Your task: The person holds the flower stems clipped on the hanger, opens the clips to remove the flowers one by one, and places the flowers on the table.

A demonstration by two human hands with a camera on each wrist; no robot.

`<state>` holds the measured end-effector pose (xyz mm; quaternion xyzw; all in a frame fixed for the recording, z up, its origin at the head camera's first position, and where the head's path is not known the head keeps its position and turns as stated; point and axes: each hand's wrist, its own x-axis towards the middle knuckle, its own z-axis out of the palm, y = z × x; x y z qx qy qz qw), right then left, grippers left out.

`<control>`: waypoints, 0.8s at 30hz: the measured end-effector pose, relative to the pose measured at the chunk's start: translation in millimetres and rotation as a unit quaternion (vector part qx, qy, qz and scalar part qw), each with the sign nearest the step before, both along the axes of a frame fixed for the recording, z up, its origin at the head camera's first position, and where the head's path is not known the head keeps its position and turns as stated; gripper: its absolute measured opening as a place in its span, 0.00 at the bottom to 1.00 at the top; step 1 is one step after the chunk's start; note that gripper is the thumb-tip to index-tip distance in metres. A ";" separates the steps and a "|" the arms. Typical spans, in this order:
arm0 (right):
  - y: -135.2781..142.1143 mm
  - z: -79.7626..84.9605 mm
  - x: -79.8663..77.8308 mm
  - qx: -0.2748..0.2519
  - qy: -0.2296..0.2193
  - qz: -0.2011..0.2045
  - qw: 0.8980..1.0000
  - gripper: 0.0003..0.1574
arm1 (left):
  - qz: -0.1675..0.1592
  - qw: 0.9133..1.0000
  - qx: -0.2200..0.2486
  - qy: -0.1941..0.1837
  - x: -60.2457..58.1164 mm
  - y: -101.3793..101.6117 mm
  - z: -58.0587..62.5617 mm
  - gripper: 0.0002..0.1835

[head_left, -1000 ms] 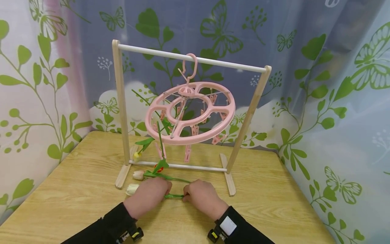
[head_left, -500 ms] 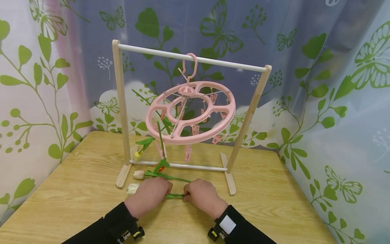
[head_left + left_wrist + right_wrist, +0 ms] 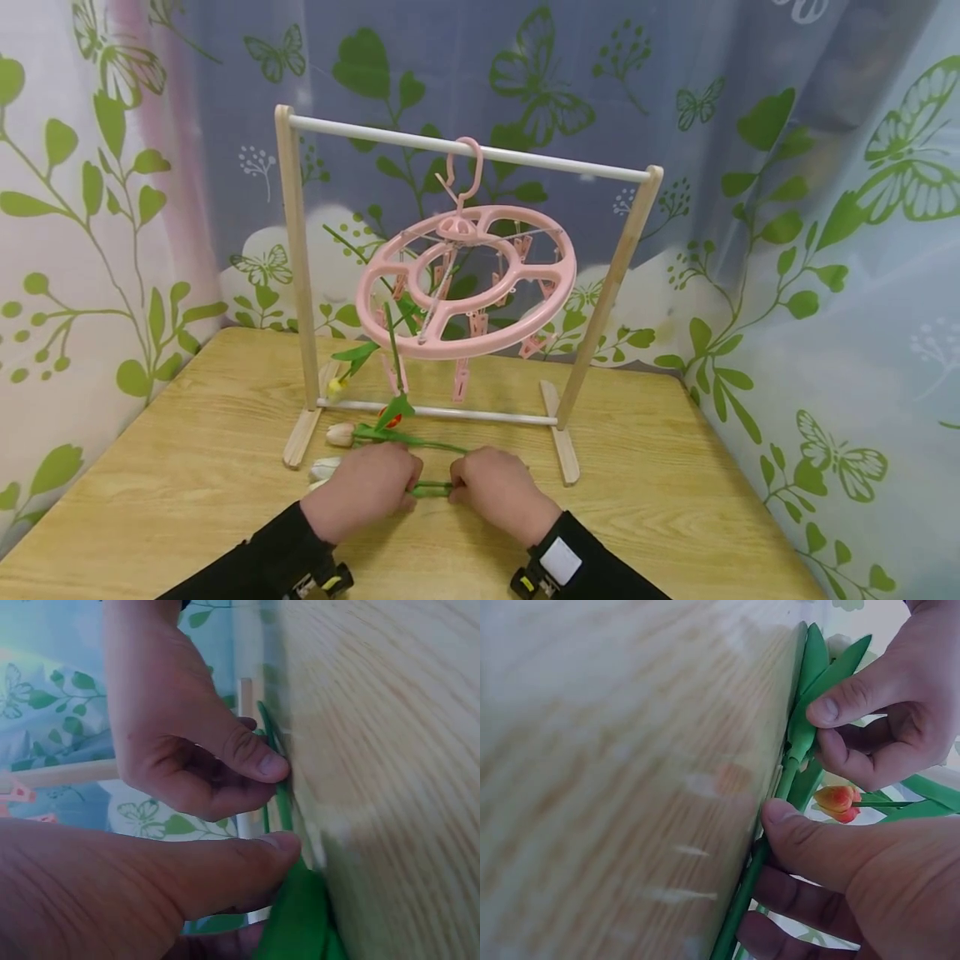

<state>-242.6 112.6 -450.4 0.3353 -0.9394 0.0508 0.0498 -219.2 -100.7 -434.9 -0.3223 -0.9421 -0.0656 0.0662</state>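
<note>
Both hands keep nearly the same place, though the white tulip [image 3: 326, 469] at the left hand's side looks turned a little, and a creamier edge now shows below its bloom; whether that edge is a petal or a second bloom, I cannot tell; the head view itself has tipped slightly. The left hand [image 3: 363, 483] pinches the tulip just where its leaves [image 3: 821, 682] join the stem [image 3: 431, 490]; the right hand [image 3: 498, 487] pinches that stem further along, thumb against curled fingers, leaving a short green length bare between the two. The bloom is closed and pale, pointing left past the left hand; the leaves are broad, pointed, smooth and bright green; the stem is thick, straight and plain green, running low along the wooden table [image 3: 637, 500], in front of the rack [image 3: 298, 267].

Just behind the hands lies a pale pink tulip [image 3: 341, 434], its thin stem reaching toward the right hand; above it a red-orange tulip [image 3: 390, 417] hangs head down below the pink clip hanger [image 3: 442, 348]; further left a yellow tulip [image 3: 337, 387] also droops, near the foot of the rack.
</note>
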 end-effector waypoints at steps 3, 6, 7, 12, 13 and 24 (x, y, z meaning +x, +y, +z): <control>0.4 2.0 2.5 -0.004 -0.004 -0.004 1.000 0.13 | -0.012 1.000 0.011 -0.009 2.2 -0.9 3.2 0.16; 0.7 9.5 4.9 -0.016 0.003 -0.006 1.000 0.14 | -0.014 1.000 0.019 0.004 4.2 -0.4 8.4 0.15; 1.0 13.7 5.8 -0.023 0.009 -0.005 1.000 0.14 | -0.011 1.000 0.017 0.015 5.1 0.6 11.4 0.15; 3.4 45.5 16.4 -0.067 0.078 0.011 0.995 0.12 | 0.007 0.997 0.030 0.073 17.8 8.4 39.0 0.11; 4.6 53.2 19.5 -0.080 0.097 0.018 0.992 0.10 | 0.006 0.995 0.043 0.087 22.1 10.4 47.2 0.10; 17.2 124.6 39.7 -0.225 0.316 0.085 0.918 0.06 | -0.077 0.913 0.235 0.326 52.0 14.8 130.4 0.05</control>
